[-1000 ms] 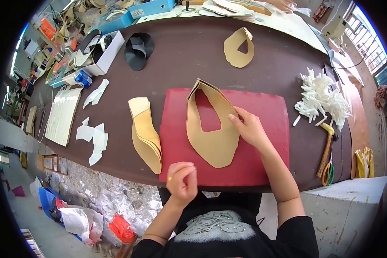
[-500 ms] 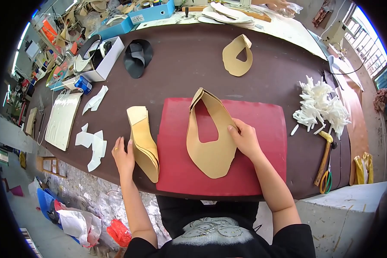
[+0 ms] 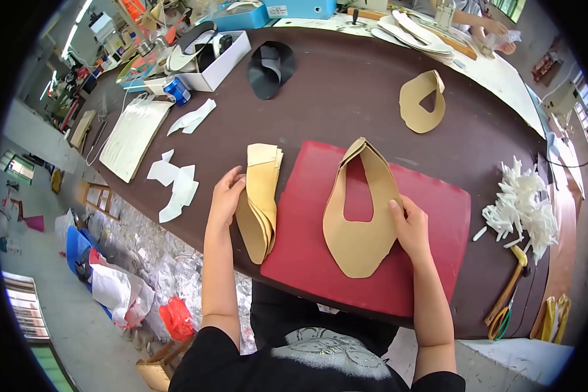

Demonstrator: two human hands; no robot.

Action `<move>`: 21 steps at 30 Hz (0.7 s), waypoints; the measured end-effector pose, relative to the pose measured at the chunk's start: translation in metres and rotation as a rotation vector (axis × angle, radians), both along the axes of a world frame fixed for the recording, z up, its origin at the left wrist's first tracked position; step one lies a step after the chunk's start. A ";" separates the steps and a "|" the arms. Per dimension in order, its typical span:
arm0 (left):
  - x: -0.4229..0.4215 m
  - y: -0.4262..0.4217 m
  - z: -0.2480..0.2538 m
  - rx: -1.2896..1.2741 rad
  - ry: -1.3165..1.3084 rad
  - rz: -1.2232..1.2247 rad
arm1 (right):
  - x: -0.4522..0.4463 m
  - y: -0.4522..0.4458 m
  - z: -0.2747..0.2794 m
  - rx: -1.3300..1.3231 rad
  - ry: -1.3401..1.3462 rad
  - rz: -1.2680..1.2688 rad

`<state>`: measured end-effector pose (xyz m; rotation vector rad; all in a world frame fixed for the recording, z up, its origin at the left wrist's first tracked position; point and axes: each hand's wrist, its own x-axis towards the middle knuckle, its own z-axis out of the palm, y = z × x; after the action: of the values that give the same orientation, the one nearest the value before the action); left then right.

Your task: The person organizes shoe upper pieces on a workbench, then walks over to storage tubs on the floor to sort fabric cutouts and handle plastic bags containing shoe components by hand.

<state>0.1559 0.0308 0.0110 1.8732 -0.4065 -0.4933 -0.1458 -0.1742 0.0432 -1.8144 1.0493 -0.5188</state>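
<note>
My right hand (image 3: pixel 411 225) pinches the right edge of a tan shoe-upper piece (image 3: pixel 359 245), which has a large opening and a joined pointed top. Under this piece lies a red mat (image 3: pixel 438 209) on the brown tabletop (image 3: pixel 320 85). To the left, my left hand (image 3: pixel 227 196) touches the left edge of a stack of tan pieces (image 3: pixel 262 189); its fingers are bent together, and the fingertips are partly hidden at the stack.
White sticks (image 3: pixel 519 209) are heaped at the right, above a hammer (image 3: pixel 508 284) and scissors (image 3: pixel 501 323). Another tan piece (image 3: pixel 415 104) and a black piece (image 3: pixel 268 72) lie farther back. White scraps (image 3: pixel 179 189) lie left. A co-worker's hands (image 3: pixel 496 29) show at the top right.
My left hand has moved from above my lap to the tan stack, whose lower part has shifted. My right hand still holds the upper piece. The view has turned, tilting the table.
</note>
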 end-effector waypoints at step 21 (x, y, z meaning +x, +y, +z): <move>-0.028 0.015 0.050 -0.055 -0.146 -0.323 | 0.002 0.004 0.000 -0.025 0.001 0.035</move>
<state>0.1282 0.0453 0.0615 1.8036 -0.8208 -0.5546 -0.1443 -0.1706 0.0435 -1.8519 1.0137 -0.5114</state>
